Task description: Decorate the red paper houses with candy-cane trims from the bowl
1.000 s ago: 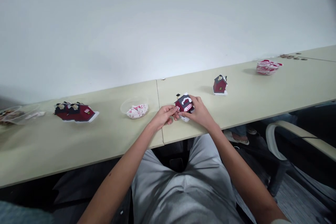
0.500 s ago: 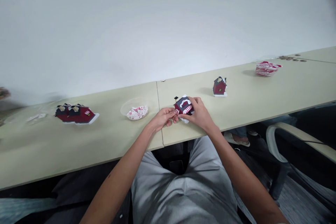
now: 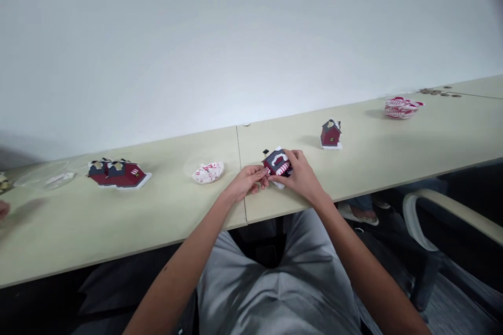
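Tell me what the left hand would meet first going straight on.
The left hand would meet the small red paper house first; its fingers are at the house's edge, though contact is unclear.

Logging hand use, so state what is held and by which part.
A miniature red craft house is held by both hands: the left hand has its fingertip grip on the house's left edge, the right hand grips its right side.
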`<action>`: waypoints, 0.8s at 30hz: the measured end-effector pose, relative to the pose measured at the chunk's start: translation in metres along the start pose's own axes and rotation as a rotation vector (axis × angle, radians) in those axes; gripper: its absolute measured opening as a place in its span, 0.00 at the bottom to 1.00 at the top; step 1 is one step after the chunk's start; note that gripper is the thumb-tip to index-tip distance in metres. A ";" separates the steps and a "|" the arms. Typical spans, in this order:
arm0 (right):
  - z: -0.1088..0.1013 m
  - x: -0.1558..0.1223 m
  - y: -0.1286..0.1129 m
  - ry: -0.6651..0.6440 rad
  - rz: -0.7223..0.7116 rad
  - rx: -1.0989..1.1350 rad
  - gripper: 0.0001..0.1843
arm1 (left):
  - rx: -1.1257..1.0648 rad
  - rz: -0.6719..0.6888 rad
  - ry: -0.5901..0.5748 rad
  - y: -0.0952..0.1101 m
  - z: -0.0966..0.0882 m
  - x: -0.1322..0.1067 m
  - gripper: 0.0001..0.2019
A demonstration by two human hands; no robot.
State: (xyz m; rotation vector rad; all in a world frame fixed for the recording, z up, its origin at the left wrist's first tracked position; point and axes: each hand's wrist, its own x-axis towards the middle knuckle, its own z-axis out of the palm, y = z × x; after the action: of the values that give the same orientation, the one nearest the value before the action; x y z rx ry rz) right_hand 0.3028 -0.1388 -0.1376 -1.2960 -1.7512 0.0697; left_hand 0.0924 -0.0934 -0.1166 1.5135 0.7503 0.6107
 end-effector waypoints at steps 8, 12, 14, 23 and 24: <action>0.003 0.001 0.002 0.000 0.008 -0.020 0.48 | -0.035 0.002 0.024 0.005 0.006 -0.002 0.23; 0.004 0.002 0.001 -0.013 0.036 -0.013 0.45 | -0.104 0.010 0.050 0.005 0.012 -0.001 0.22; 0.004 0.002 0.001 -0.007 0.055 -0.024 0.45 | -0.161 0.017 0.093 0.004 0.017 0.001 0.21; 0.002 0.004 0.010 -0.023 0.121 0.020 0.46 | -0.098 0.047 0.160 0.001 0.027 0.010 0.22; 0.002 0.005 0.012 -0.032 0.117 0.045 0.46 | -0.056 0.043 0.149 0.001 0.025 0.009 0.23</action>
State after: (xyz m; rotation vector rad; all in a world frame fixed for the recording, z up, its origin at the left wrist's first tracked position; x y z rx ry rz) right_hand 0.3103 -0.1291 -0.1418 -1.3706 -1.6898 0.1962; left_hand 0.1172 -0.1023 -0.1180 1.4468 0.8096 0.7771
